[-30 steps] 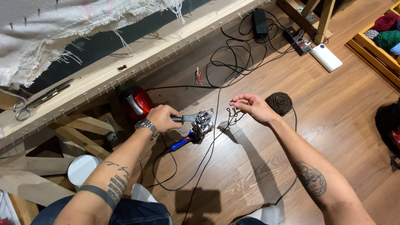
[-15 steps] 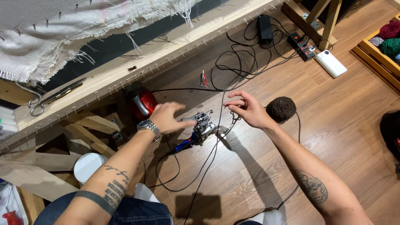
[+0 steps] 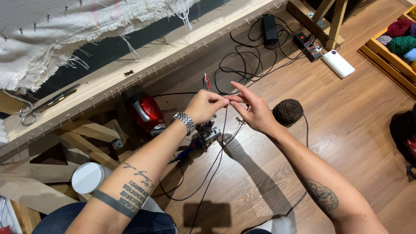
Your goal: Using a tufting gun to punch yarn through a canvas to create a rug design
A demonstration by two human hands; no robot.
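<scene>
A thin dark strand of yarn (image 3: 222, 130) runs between my hands and trails down over the wooden floor (image 3: 346, 143); it is slack and slightly curved. Its long axis runs from 12 o'clock at my fingertips toward 6 o'clock. My left hand (image 3: 204, 106) has its fingers pinched together on the strand's upper end. My right hand (image 3: 253, 110) meets it at 3 o'clock, thumb and forefinger closed on the same strand, other fingers spread. A tufting gun (image 3: 203, 136) sits just below my left hand. A brown yarn ball (image 3: 288, 112) lies at 3 o'clock of my right hand.
</scene>
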